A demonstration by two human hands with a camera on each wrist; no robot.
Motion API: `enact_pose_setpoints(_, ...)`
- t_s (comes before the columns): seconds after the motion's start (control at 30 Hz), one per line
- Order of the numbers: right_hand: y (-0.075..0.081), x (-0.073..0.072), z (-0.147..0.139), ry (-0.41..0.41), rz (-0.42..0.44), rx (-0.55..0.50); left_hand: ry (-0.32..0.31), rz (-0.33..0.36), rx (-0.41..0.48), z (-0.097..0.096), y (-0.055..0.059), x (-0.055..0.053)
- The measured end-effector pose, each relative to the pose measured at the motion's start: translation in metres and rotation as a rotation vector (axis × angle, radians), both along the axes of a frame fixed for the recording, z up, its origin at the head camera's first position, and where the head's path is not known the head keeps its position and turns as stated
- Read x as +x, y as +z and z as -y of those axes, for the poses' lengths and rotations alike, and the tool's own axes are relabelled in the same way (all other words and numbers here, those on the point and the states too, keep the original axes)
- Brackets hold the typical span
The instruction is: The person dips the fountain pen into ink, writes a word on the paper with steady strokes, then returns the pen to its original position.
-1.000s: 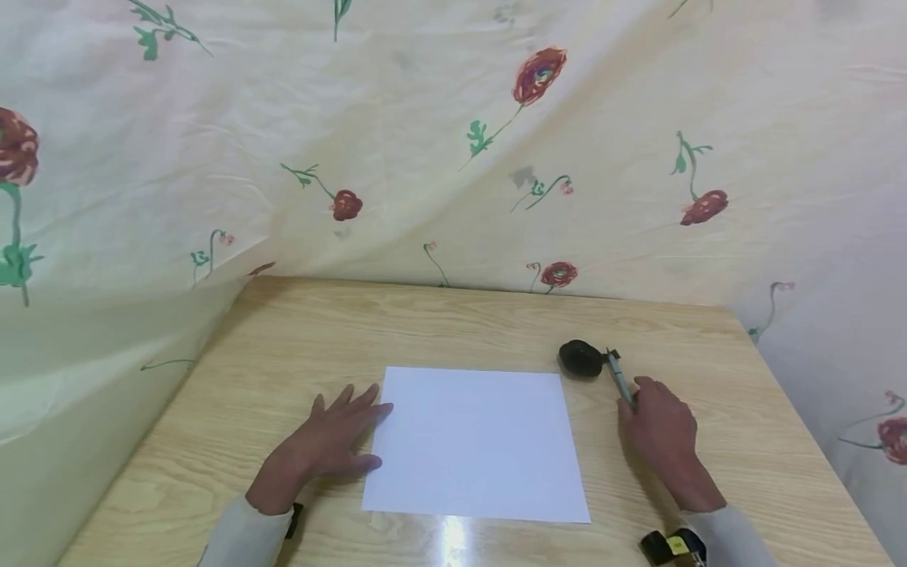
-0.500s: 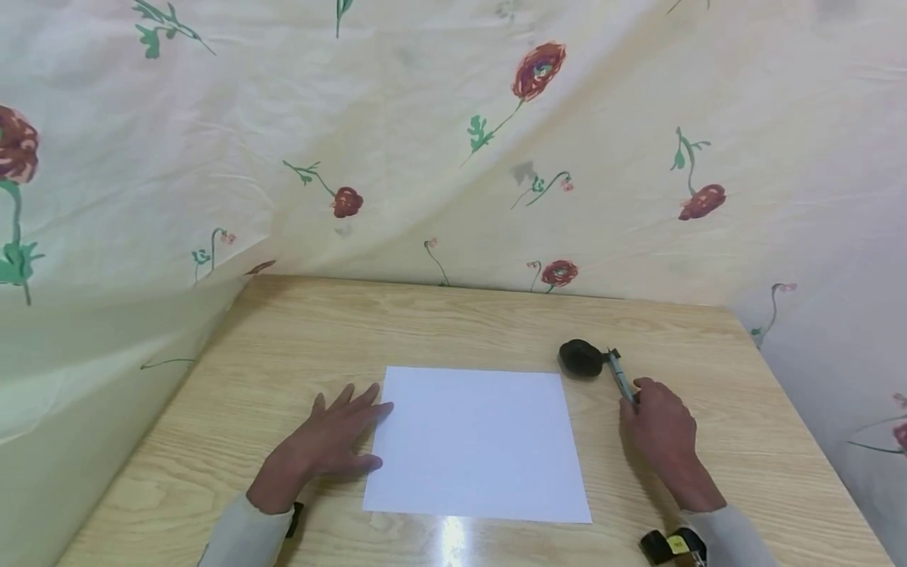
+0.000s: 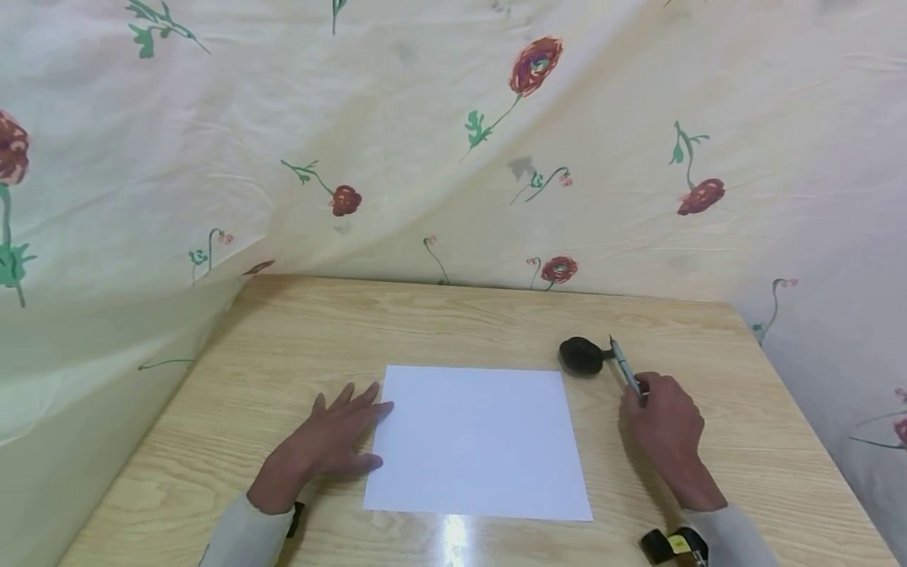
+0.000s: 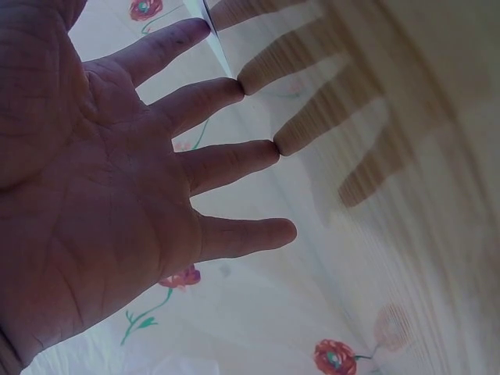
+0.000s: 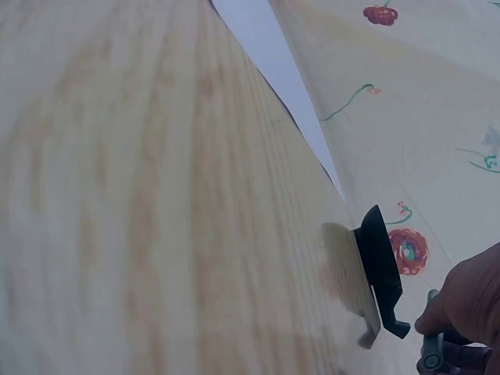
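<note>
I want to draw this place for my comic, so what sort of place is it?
Probably a desk or craft corner indoors, though I can't tell which room: there's a wood-patterned table, white paper lying on it, and flowery sheeting around it.

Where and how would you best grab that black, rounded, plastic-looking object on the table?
I'd take the black, rounded, plastic-looking object by its wide body, fingers coming from above, since that part rises from the pale wood-grain table. The right side looks awkward: its short black arm juts toward the slim grey pen in the right hand.
</note>
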State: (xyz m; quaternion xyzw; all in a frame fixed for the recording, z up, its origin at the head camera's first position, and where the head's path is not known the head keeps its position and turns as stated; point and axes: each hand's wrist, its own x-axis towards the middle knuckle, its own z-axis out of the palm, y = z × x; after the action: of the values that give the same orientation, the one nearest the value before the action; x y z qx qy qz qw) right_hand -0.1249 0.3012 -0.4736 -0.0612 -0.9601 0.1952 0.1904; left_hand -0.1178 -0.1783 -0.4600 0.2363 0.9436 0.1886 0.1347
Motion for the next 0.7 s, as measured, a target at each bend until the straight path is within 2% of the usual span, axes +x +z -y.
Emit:
enact_pose_setpoints(0.2,0.0005,-0.0003,0.0018,-0.023,-0.044,-0.024,0.0,0.003,-0.009,-0.0006,-0.0003,-0.0005)
enact_pose_setpoints(0.5,0.003,-0.0008,0.0074,-0.057,-0.202,-0.093,-0.006,-0.005,-0.004,0.0004,0.0037,0.0016)
enact_pose_setpoints(0.7,0.0049,-0.0015,0.0083,-0.087,-0.248,-0.15,0.003,0.001,-0.003,0.0001,0.0036,0.002)
